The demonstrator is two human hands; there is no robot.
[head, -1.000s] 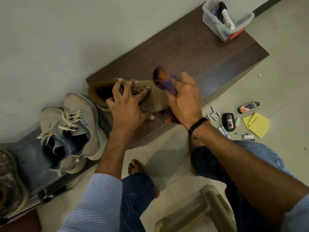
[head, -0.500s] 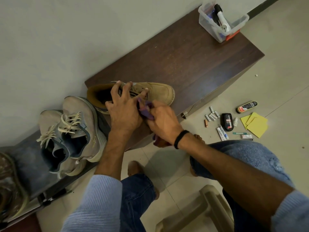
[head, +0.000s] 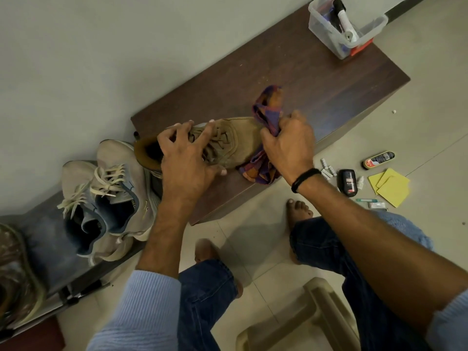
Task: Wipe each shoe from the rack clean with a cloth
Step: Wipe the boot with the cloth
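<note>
A tan suede shoe (head: 235, 141) lies on the dark wooden cabinet top (head: 304, 79), its toe pointing right. My left hand (head: 187, 158) grips the shoe over its laces and collar, fingers curled across the top. At the toe, my right hand (head: 288, 143) holds a purple and orange checked cloth (head: 266, 107), which is bunched against the shoe's front and trails down onto the wood. A pair of grey sneakers (head: 106, 193) with pale laces rests on the lower rack (head: 40, 239) to the left.
A clear plastic tub (head: 347, 31) of shoe-care items stands at the cabinet's far right end. On the tiled floor to the right lie a polish tin (head: 378, 159), yellow pads (head: 391, 186) and small tubes. A beige stool (head: 298, 320) is between my knees. Another shoe (head: 15, 274) sits far left.
My right hand has swept the cloth from the shoe's near side by the laces out to the toe. The left hand keeps its grip on the shoe.
</note>
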